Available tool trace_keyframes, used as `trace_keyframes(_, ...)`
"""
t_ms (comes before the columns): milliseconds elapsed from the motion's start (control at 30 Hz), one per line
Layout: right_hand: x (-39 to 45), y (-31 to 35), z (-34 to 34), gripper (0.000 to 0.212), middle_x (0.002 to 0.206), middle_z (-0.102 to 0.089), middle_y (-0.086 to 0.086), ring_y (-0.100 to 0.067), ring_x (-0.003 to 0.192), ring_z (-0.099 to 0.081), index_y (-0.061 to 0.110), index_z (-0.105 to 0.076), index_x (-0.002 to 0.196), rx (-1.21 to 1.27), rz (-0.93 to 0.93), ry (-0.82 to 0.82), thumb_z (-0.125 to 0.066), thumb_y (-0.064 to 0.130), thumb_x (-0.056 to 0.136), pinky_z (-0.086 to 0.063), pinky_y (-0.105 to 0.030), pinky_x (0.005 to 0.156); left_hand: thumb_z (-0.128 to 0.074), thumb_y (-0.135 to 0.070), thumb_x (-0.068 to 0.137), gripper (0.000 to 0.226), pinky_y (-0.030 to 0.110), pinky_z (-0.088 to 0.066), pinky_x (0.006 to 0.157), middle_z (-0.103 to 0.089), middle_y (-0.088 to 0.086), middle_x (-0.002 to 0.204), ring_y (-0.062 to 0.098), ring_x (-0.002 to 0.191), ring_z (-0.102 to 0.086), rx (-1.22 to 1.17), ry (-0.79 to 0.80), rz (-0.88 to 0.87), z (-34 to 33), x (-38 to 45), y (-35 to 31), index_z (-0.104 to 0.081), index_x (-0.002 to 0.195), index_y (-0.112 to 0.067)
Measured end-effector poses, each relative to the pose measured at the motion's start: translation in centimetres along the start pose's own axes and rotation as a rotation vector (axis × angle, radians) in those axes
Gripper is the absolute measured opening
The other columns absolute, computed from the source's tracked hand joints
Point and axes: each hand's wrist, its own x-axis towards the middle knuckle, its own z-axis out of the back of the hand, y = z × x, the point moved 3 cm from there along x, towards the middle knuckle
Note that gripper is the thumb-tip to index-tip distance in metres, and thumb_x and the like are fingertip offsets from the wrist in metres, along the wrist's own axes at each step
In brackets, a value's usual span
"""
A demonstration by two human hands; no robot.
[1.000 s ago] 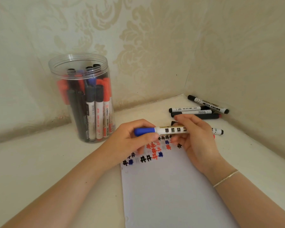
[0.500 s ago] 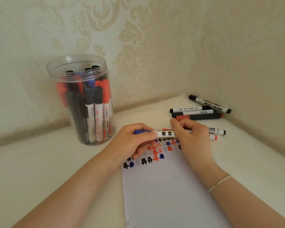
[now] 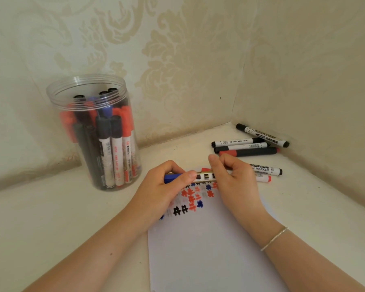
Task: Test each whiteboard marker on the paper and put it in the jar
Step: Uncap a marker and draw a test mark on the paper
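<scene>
A blue-capped whiteboard marker (image 3: 204,177) lies level just above the top edge of the white paper (image 3: 209,249). My left hand (image 3: 162,192) grips its blue cap end, my right hand (image 3: 234,182) grips the white barrel end. The paper's top carries several black, red and blue test marks (image 3: 190,201). A clear plastic jar (image 3: 122,89) with several black, red and blue markers stands upright at the left, open at the top.
Several loose markers lie in the right corner: black ones (image 3: 261,134) (image 3: 236,142), a dark one with a red band (image 3: 249,152), a white one marked MARKER (image 3: 266,170) and a red-ended one (image 3: 263,178). Patterned walls close off the back and right.
Both hands have sunk a little toward the paper with the marker. My left hand has slid further over the blue cap, hiding more of it.
</scene>
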Motion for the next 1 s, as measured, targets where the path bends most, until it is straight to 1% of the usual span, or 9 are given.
trace_keyframes(200, 0.5, 0.2, 0.2, 0.042, 0.049, -0.038, -0.001, -0.012, 0.047, -0.033, -0.002, -0.049, 0.063, 0.073, -0.114, -0.01, -0.059, 0.028, 0.091, -0.033, -0.024, 0.049, -0.063, -0.034, 0.087, 0.019, 0.025, -0.046, 0.047, -0.057, -0.005, 0.052, 0.012, 0.048, -0.052, 0.008, -0.007, -0.011, -0.2, -0.8, -1.5, -0.058, 0.09, -0.015)
trace_keyframes(300, 1.2, 2.5, 0.2, 0.04, 0.048, -0.036, 0.0, -0.012, 0.044, -0.03, 0.003, -0.051, 0.062, 0.192, -0.186, -0.007, -0.061, 0.029, 0.09, -0.03, -0.025, 0.047, -0.069, -0.035, 0.08, 0.023, 0.039, -0.056, 0.057, -0.069, -0.001, 0.069, 0.019, 0.06, -0.068, 0.026, -0.149, -0.129, 0.7, -1.4, -4.9, -0.055, 0.089, -0.019)
trace_keyframes(400, 3.1, 7.7, -0.8, 0.038, 0.048, -0.032, 0.001, -0.011, 0.04, -0.025, 0.014, -0.048, 0.059, 0.361, -0.195, 0.044, -0.059, 0.027, 0.092, -0.025, -0.022, 0.04, -0.07, -0.036, 0.076, 0.028, 0.035, -0.058, 0.059, -0.071, -0.004, 0.077, 0.007, 0.066, -0.071, 0.112, -0.353, -0.361, 3.1, -1.5, -10.2, -0.051, 0.089, -0.02)
trace_keyframes(567, 5.1, 16.9, -4.4, 0.04, 0.056, -0.05, -0.002, -0.012, 0.039, -0.038, 0.011, -0.055, 0.073, 0.471, -0.082, 0.326, -0.044, 0.041, 0.098, -0.032, -0.02, 0.039, -0.052, -0.028, 0.097, 0.02, 0.023, -0.055, 0.057, -0.059, -0.006, 0.079, 0.007, 0.071, -0.067, 0.217, -0.658, -0.702, 8.6, -0.8, -17.6, -0.039, 0.111, -0.021)
trace_keyframes(700, 5.3, 18.2, -6.5, 0.038, 0.057, -0.057, -0.003, -0.017, 0.042, -0.046, 0.011, -0.06, 0.087, 0.333, 0.02, 0.526, -0.039, 0.04, 0.1, -0.039, -0.024, 0.043, -0.039, -0.025, 0.101, 0.026, 0.033, -0.054, 0.056, -0.053, 0.0, 0.068, 0.016, 0.056, -0.06, 0.292, -0.784, -0.685, 13.1, 1.3, -18.9, -0.036, 0.125, -0.015)
trace_keyframes(767, 5.6, 16.3, -6.6, 0.027, 0.066, -0.06, -0.006, -0.02, 0.049, -0.052, 0.012, -0.058, 0.098, 0.136, 0.022, 0.524, -0.041, 0.033, 0.099, -0.044, -0.027, 0.047, -0.037, -0.026, 0.101, 0.026, 0.046, -0.053, 0.063, -0.053, 0.008, 0.066, 0.028, 0.058, -0.058, 0.405, -0.783, -0.628, 14.6, 2.3, -18.2, -0.035, 0.125, -0.016)
trace_keyframes(867, 5.7, 12.3, -5.8, 0.016, 0.092, -0.058, -0.007, -0.024, 0.075, -0.056, 0.015, -0.047, 0.108, -0.735, 0.202, 0.597, -0.04, 0.021, 0.094, -0.044, -0.032, 0.064, -0.036, -0.027, 0.101, 0.025, 0.054, -0.05, 0.061, -0.054, 0.022, 0.068, 0.036, 0.057, -0.056, 0.569, -0.768, -0.601, 15.7, 2.8, -16.8, -0.035, 0.123, -0.017)
trace_keyframes(933, 5.0, 9.8, -4.9, 0.029, 0.111, -0.052, -0.007, -0.023, 0.094, -0.055, 0.015, -0.04, 0.123, -1.207, 0.199, 0.704, -0.039, 0.016, 0.094, -0.041, -0.032, 0.073, -0.035, -0.028, 0.101, 0.023, 0.054, -0.048, 0.058, -0.056, 0.022, 0.065, 0.035, 0.054, -0.056, 0.668, -0.729, -0.574, 15.9, 2.9, -16.1, -0.035, 0.122, -0.017)
trace_keyframes(1000, 4.2, 7.5, -4.0, 0.044, 0.127, -0.046, -0.009, -0.026, 0.111, -0.053, 0.012, -0.033, 0.136, -1.414, 0.095, 0.779, -0.043, 0.016, 0.093, -0.042, -0.034, 0.084, -0.035, -0.03, 0.101, 0.021, 0.052, -0.047, 0.058, -0.057, 0.018, 0.062, 0.033, 0.053, -0.057, 0.741, -0.676, -0.536, 15.9, 3.0, -15.6, -0.035, 0.12, -0.02)
